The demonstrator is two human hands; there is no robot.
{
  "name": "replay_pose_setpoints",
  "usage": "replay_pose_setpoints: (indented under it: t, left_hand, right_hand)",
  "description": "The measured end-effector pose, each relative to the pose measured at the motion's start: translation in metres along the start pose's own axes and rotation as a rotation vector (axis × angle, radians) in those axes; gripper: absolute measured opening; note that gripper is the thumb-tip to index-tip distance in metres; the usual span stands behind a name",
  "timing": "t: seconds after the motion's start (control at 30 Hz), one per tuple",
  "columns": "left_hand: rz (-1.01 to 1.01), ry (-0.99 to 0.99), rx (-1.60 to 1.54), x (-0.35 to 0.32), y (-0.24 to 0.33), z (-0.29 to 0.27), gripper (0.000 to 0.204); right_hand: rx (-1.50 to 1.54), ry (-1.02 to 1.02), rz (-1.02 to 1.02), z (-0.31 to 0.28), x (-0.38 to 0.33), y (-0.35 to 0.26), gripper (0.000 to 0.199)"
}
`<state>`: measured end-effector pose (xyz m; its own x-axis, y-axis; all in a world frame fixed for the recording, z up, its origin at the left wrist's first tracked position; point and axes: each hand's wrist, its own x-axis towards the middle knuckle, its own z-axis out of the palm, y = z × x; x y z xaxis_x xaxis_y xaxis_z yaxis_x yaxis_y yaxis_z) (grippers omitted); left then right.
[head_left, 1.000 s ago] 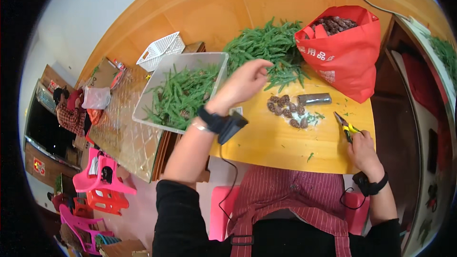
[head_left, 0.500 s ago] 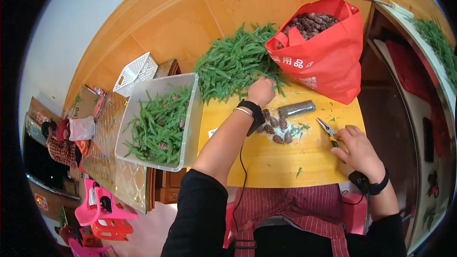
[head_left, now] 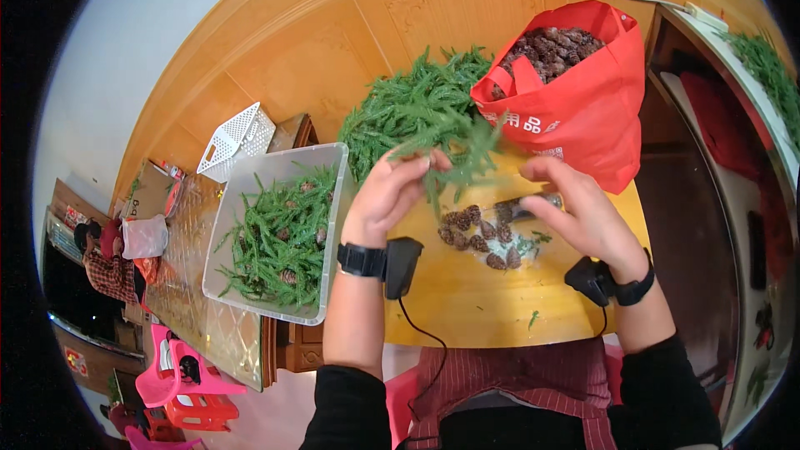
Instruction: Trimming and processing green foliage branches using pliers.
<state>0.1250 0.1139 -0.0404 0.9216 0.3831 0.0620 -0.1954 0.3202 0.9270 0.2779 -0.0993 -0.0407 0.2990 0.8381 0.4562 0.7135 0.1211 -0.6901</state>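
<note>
My left hand (head_left: 390,193) is closed on a green artificial pine sprig (head_left: 450,146), which is smeared by motion above the yellow table (head_left: 467,308). Facing it from the right, my right hand (head_left: 579,208) has its thumb and index finger apart and nothing visible between them. Below the hands lie several small brown pine cones (head_left: 479,242), with white powder and green bits around them. A dark roll in clear wrap (head_left: 523,207) rests behind the cones, partly covered by my right hand. Behind the sprig spreads a heap of green pine sprigs (head_left: 396,112).
At the left, a clear plastic bin (head_left: 335,225) holds sprigs with cones. A red bag (head_left: 596,108) full of pine cones stands at the back right. Farther left are a white basket (head_left: 237,143), pink and red seats (head_left: 200,408) and a person (head_left: 108,262).
My left hand has drawn a sprig from the heap toward me. My right hand has left the pliers and risen toward the sprig. The pliers no longer show.
</note>
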Motion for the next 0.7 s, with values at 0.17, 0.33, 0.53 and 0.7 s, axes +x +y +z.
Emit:
replay_pose_setpoints:
  t: [0.17,0.33,0.53,0.7]
  left_hand:
    - [0.009,-0.134,-0.005,-0.004,-0.022,-0.003,0.021]
    - [0.049,-0.089,-0.047,0.009,-0.052,-0.016,0.02]
    - [0.094,-0.099,-0.156,0.009,-0.076,-0.02,0.031]
    - [0.155,0.062,0.014,0.0,-0.083,-0.017,0.037]
  right_hand:
    - [0.302,0.0,0.074,0.022,0.03,0.011,0.031]
    - [0.543,-0.103,0.167,0.029,0.037,0.025,0.032]
    - [0.558,-0.065,0.171,0.034,0.04,0.029,0.028]
    - [0.372,0.007,0.067,0.044,0.042,0.032,0.026]
